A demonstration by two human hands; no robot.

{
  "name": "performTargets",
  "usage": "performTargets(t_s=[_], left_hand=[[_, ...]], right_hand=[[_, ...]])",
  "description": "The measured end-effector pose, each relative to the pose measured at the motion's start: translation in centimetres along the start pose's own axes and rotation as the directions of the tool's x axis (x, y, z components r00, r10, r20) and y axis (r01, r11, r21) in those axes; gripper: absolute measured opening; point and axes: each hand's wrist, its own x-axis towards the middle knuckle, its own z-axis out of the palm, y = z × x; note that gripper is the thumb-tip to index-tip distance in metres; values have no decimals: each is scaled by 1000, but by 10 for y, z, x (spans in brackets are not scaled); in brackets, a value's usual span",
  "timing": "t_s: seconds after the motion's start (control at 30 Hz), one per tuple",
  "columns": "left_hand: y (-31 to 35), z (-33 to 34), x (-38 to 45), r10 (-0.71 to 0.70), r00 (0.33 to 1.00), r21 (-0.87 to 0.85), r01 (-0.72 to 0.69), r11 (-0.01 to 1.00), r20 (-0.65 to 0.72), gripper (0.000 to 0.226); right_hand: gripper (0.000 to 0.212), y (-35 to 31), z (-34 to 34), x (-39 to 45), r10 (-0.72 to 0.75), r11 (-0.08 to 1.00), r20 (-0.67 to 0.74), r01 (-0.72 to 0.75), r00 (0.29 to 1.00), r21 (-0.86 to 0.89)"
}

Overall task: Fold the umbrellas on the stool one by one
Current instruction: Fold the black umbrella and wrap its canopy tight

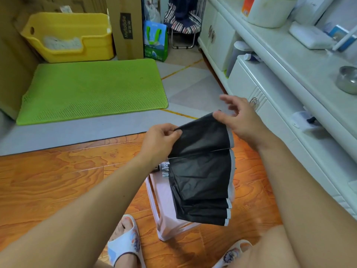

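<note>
A black umbrella (201,171) with a grey hem hangs in loose pleats above a pale pink stool (164,198). My left hand (160,140) pinches the near corner of the top fabric panel between thumb and fingers. My right hand (237,117) pinches the far corner of the same panel with its thumb, its other fingers spread above. The metal rib tips (165,168) show at the umbrella's left side. Most of the stool's seat is hidden by the fabric.
A white cabinet (270,105) runs along the right. On the floor ahead lie a green mat (90,89) and a yellow bin (67,35), with a cardboard box (125,26) behind. My slippered feet (125,242) stand beside the stool.
</note>
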Motion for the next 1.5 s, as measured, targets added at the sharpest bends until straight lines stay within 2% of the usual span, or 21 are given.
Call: performTargets(t_s=[0.07,0.1,0.23,0.3,0.33,0.43,0.47,0.53,0.6,0.63,0.8,0.9,0.97,1.0,1.07,1.13,1.2,1.27,1.37,1.43,1.5], left_hand=[[3,-1,2,19,999,18,-19,1000,36,12],[4,-2,3,33,998,43,-35,998,44,10],[2,-14,-5,45,989,72,-56,996,142,13],[0,-21,-13,81,969,113,-110,988,233,15],[-2,-24,-18,112,955,140,-155,978,276,17],[-12,-24,-31,184,917,233,-277,932,354,16],[-15,-23,-35,203,907,253,-309,917,369,14],[-23,-18,-43,232,889,289,-360,887,394,15],[-32,-16,-49,278,869,332,-425,842,409,16],[-36,-15,-51,309,856,349,-462,815,414,16],[-48,-17,-61,356,810,415,-555,721,465,18],[-53,-19,-67,369,725,470,-670,574,582,20],[-56,-16,-73,317,668,511,-731,453,674,21],[-58,-14,-74,299,667,540,-736,409,682,21],[-57,-15,-67,290,762,643,-645,414,578,26],[-57,-23,-53,207,893,752,-449,482,401,43],[-61,-33,-44,41,936,806,-323,496,350,66],[-66,-35,-44,58,902,804,-408,433,427,70],[-60,-12,-57,226,776,687,-628,365,589,64],[-59,10,-67,181,690,632,-718,291,700,65],[-66,20,-73,63,663,644,-743,185,746,68]], right_hand=[[71,1,0,1,-17,996,173,32,985,-81],[72,1,-1,1,-11,993,243,39,970,-107],[29,2,-11,-3,-56,970,306,124,950,-209],[23,4,-16,-7,-107,933,329,209,938,-292],[29,7,-16,-11,-136,902,347,261,928,-344],[71,19,-9,-26,-167,811,447,380,879,-445],[75,24,-5,-30,-183,776,466,418,866,-472],[54,34,1,-39,-224,718,473,472,852,-512],[23,37,5,-48,-291,671,455,519,842,-530],[18,37,6,-53,-313,665,448,530,838,-527],[23,34,11,-81,-390,595,498,625,775,-505],[32,49,20,-100,-375,488,575,682,727,-545],[30,69,30,-111,-368,404,604,706,707,-581],[30,80,36,-114,-370,373,606,710,704,-597],[31,96,45,-117,-374,339,600,707,707,-621],[27,104,51,-117,-377,338,590,699,714,-630],[27,108,55,-116,-349,346,592,687,727,-639],[41,109,57,-118,-271,379,630,682,728,-625],[56,109,57,-123,-175,489,682,664,710,-566],[57,111,54,-123,-121,595,679,600,724,-535],[53,110,48,-124,-45,721,658,480,752,-499]])
